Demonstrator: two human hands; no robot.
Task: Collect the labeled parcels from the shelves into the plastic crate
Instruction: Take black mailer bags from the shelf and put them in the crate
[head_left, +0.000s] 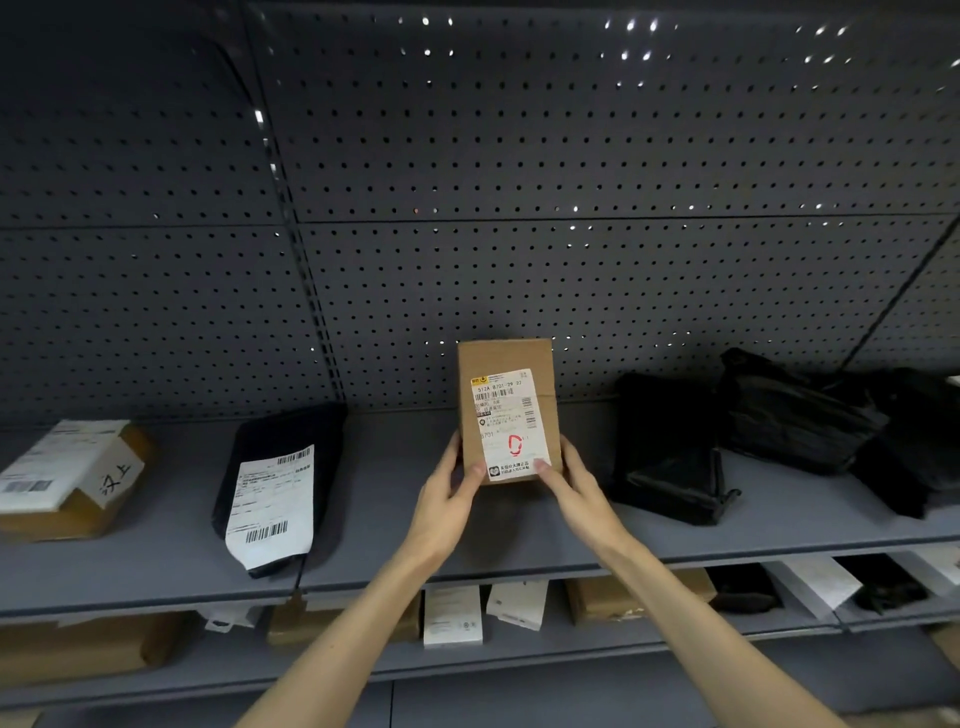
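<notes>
A small brown cardboard parcel (506, 400) with a white shipping label and a red mark stands upright above the grey shelf (395, 525). My left hand (447, 499) grips its lower left edge. My right hand (576, 488) grips its lower right corner, thumb on the label. The plastic crate is not in view.
On the same shelf lie a black mailer with a white label (278, 483), a labeled cardboard box (67, 478) at far left, and black plastic bags (670, 452) (795, 410) to the right. A lower shelf (519, 649) holds more boxes and white packets. A perforated back panel (519, 208) rises behind.
</notes>
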